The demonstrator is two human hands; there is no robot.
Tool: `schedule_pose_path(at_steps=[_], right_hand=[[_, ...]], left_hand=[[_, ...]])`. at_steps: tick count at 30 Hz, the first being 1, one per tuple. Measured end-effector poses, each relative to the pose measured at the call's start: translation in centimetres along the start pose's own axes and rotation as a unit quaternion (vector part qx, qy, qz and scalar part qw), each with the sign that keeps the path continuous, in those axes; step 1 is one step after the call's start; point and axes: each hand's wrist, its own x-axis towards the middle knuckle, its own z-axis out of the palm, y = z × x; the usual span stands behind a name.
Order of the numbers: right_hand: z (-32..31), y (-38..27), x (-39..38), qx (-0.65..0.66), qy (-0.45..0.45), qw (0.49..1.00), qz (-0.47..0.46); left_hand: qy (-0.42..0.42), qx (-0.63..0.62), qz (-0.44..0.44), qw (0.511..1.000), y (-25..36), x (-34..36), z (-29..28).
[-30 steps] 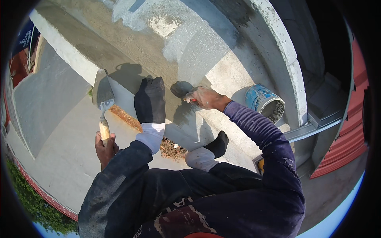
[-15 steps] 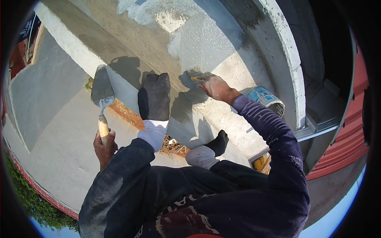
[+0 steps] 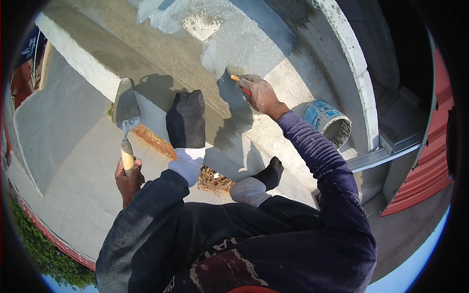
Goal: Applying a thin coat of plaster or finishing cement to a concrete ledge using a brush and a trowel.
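Note:
My left hand (image 3: pixel 128 178) is closed round the wooden handle of a steel trowel (image 3: pixel 126 102), its blade over the pale edge of a concrete step. My right hand (image 3: pixel 259 95) grips a paintbrush (image 3: pixel 234 75) with a yellow and red handle, its bristles on the darkened cement surface (image 3: pixel 227 117) near a pale grey coated patch (image 3: pixel 244 46). My dark-socked left foot (image 3: pixel 185 122) rests on the step between my hands. My other foot (image 3: pixel 268 173) is lower, to the right.
A white and blue bucket (image 3: pixel 322 117), grey inside, lies tilted right of my right hand beside a curved concrete wall (image 3: pixel 359 78). A metal rail (image 3: pixel 381 156) and red corrugated sheet (image 3: pixel 425 180) are at the right. Debris (image 3: pixel 215 180) lies below the step. Greenery (image 3: pixel 39 244) shows at lower left.
My right hand with the brush has moved upward along the surface, away from me. The trowel in my left hand has shifted only slightly.

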Motion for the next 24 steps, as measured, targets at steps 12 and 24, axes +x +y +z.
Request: schedule_pose_path(at_steps=[12, 24], right_hand=[[-3.7, 2.5, 0.3, 0.011, 0.286, 0.943, 0.171], [3.3, -1.2, -3.5, 0.194, 0.063, 0.974, 0.098]], left_hand=[[-0.027, -0.017, 0.009, 0.999, 0.9, -0.4, 0.6], [-0.059, -0.034, 0.031, 0.997, 2.5, -0.1, 3.2]])
